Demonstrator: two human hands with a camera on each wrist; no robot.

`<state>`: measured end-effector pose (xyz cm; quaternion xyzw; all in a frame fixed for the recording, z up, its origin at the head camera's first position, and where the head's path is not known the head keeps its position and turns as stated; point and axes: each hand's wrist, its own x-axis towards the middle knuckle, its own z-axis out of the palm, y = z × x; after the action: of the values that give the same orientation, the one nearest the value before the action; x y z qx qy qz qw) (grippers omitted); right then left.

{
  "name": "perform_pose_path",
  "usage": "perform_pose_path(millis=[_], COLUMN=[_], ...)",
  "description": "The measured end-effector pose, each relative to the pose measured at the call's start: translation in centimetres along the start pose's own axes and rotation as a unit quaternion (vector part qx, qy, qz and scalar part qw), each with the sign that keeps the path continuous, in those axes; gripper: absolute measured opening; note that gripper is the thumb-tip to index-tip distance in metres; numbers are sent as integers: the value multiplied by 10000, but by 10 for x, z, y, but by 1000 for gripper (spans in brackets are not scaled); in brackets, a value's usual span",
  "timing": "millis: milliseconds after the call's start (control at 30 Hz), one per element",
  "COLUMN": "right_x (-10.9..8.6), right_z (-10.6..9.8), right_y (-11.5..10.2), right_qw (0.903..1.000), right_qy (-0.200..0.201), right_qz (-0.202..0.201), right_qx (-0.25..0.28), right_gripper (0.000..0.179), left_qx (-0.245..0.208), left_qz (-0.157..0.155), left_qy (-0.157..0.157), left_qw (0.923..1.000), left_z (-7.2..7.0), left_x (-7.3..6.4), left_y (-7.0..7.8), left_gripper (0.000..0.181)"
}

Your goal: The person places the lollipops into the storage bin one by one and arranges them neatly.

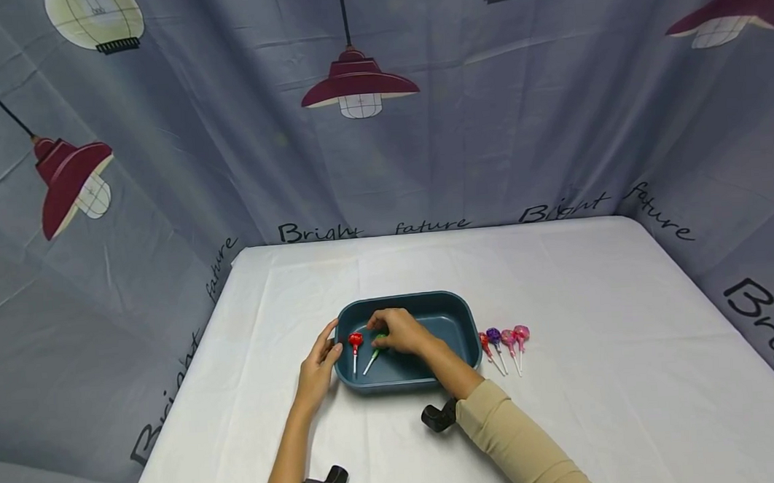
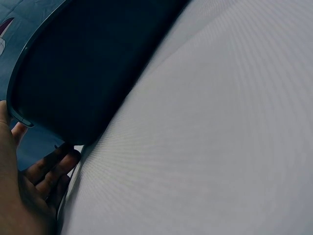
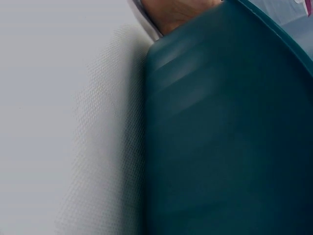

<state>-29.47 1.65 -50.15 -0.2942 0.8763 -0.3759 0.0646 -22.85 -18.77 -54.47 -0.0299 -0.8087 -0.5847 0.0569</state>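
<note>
At lower centre of the head view, a green lollipop [image 1: 371, 360] with a white stick slants inside the left part of a dark teal tray [image 1: 450, 340], beside a red lollipop [image 1: 356, 339]; the right hand [image 1: 401, 332], fingers bent, pinches its green head, the wrist angled in from lower right; the left hand [image 1: 318, 369], fingers loosely extended, touches the tray's left side.
</note>
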Motion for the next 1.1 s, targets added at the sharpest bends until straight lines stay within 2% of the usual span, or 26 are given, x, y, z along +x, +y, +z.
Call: perform_pose_path(millis=[200, 433, 500, 733, 867, 1100], right_x=[0, 2, 3, 7, 8, 7], right_z=[1, 2, 3, 6, 7, 8], right_y=[2, 3, 3, 3, 3, 5], right_qw=[9999, 10000, 9999, 9995, 9993, 9990], right_qy=[-64, -9, 17, 49, 102, 134], right_qz=[69, -87, -159, -260, -285, -340], right_qx=[-80, 12, 31, 168, 218, 271], right_gripper=[26, 24, 24, 21, 20, 20], left_qx=[16, 26, -21, 109, 161, 64], left_qz=[-5, -85, -112, -31, -87, -147], left_qy=[-7, -41, -98, -179, -162, -212], left_qw=[10000, 10000, 9999, 9998, 9997, 9996], left_z=[0, -1, -2, -5, -5, -4], left_x=[0, 1, 1, -9, -9, -7], left_y=[-1, -1, 2, 33, 36, 33], left_gripper=[42, 43, 44, 45, 45, 45])
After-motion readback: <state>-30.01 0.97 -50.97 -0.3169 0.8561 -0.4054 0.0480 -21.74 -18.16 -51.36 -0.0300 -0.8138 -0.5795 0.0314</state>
